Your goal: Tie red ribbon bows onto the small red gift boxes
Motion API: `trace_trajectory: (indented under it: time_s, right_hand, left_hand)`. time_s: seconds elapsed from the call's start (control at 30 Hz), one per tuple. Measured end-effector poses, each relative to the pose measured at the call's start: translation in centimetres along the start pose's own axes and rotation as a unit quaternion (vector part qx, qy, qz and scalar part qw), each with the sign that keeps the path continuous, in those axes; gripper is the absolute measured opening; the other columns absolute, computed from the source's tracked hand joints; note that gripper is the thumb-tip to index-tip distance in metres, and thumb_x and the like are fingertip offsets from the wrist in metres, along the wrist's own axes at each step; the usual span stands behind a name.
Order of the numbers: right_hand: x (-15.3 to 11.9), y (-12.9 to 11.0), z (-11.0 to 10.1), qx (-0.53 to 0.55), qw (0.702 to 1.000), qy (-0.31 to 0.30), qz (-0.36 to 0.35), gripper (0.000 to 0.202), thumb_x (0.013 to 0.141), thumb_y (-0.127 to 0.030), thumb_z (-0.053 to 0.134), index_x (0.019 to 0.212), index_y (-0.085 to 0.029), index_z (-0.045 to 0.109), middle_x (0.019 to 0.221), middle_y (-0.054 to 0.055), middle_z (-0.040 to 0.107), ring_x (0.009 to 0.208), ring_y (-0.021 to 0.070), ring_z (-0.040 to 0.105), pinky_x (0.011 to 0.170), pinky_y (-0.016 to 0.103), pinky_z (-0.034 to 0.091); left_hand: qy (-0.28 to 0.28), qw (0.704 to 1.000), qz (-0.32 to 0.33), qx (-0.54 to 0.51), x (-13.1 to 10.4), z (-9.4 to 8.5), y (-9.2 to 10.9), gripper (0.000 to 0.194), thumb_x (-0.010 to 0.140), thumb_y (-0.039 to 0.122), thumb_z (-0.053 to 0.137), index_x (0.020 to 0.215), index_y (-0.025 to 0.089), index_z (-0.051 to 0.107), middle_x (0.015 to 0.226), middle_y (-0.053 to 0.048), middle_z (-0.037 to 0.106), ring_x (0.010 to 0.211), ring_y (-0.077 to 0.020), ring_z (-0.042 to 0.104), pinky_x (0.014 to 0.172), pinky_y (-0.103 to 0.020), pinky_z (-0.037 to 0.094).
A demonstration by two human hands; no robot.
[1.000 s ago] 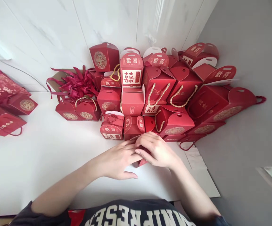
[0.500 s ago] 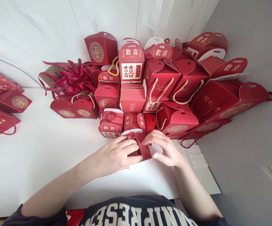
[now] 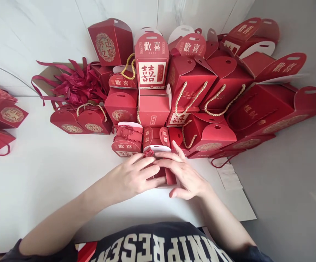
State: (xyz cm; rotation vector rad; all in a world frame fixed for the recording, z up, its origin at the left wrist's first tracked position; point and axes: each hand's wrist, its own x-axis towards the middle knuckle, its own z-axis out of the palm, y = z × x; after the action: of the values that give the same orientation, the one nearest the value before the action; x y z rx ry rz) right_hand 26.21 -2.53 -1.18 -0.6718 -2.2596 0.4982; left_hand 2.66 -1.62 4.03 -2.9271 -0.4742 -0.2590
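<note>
Between both hands, on the near side of the piled boxes, a small red box [image 3: 171, 177] on the white table [image 3: 24, 189]: smooth red card, top open, shaded inside, with a rounded flap [image 3: 157, 148] at the far edge, pale on its visible face and cut with a slot. Beside that flap, a loop of twisted red cord [image 3: 148, 153]. Much of the box hidden under fingers; contents impossible to make out. Left hand [image 3: 136, 176] over the box's left part, fingers bent and slightly parted, one reaching across the opening; thumb out of sight, so no telling whether gripping or only touching. Right hand [image 3: 184, 174] over the right part, fairly open, fingers spread and lightly bent, thumb well apart, nothing visibly gripped. Beyond, stacked red gift boxes [image 3: 154, 109], some with gold crests, some with pale rope handles. Left of the stack, an open brown carton [image 3: 46, 74] heaped with crimson ribbons [image 3: 77, 83]. At far left, more red boxes [image 3: 14, 113], partly cut off by the view's edge.
</note>
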Motion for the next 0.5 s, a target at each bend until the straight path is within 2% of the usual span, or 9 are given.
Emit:
trace_trajectory:
  time_s: [0.07,0.13,0.23,0.37,0.5]
  right_hand:
    - [-0.4,0.2,-0.1,-0.007,0.998,0.057,0.012,0.066,0.092,-0.072,0.033,0.124,-0.018,0.056,0.11,0.01,0.069,0.118,0.0297,0.06,0.12,0.059,0.014]
    - [-0.9,0.6,-0.4,-0.012,0.993,0.116,0.024,0.055,0.095,-0.065,0.034,0.111,-0.021,0.062,0.096,0.008,0.071,0.108,0.0294,0.064,0.114,0.059,0.03]
    - [-1.7,1.1,-0.9,-0.016,0.989,0.142,0.022,0.044,0.096,-0.056,0.037,0.103,-0.021,0.064,0.089,0.009,0.07,0.1,0.0301,0.065,0.096,0.055,0.047]
    - [-1.9,1.2,-0.9,-0.028,0.989,0.144,0.011,0.027,0.09,-0.042,0.055,0.106,-0.022,0.064,0.09,0.009,0.069,0.097,0.0303,0.065,0.086,0.05,0.051]
    - [-1.4,0.6,-0.3,-0.01,0.989,0.147,0.014,0.02,0.088,-0.031,0.061,0.105,-0.021,0.063,0.101,0.011,0.065,0.098,0.0274,0.063,0.084,0.045,0.053]
  left_hand:
    - [-0.002,1.0,-0.003,-0.02,-0.1,-0.1,-0.1,0.044,0.095,0.012,0.051,0.135,0.031,0.054,0.106,-0.004,0.066,0.11,-0.0223,0.058,0.095,-0.04,0.047]
    - [0.004,0.999,-0.005,-0.044,-0.2,-0.3,-0.4,0.048,0.095,0.011,0.052,0.138,0.032,0.052,0.099,-0.003,0.066,0.108,-0.0211,0.059,0.093,-0.037,0.047]
    - [0.002,0.997,-0.009,-0.079,-0.6,-0.7,-0.9,0.036,0.095,0.017,0.055,0.129,0.028,0.059,0.097,-0.003,0.067,0.106,-0.0216,0.061,0.093,-0.037,0.049]
    - [0.008,0.991,-0.025,-0.128,-1.1,-1.1,-1.3,0.029,0.092,0.022,0.06,0.121,0.022,0.064,0.107,-0.006,0.068,0.112,-0.0237,0.061,0.095,-0.037,0.051]
    - [-0.004,0.978,-0.05,-0.201,-0.9,-0.8,-1.3,0.028,0.095,0.025,0.056,0.122,0.021,0.063,0.129,-0.008,0.06,0.109,-0.0198,0.064,0.087,-0.028,0.055]
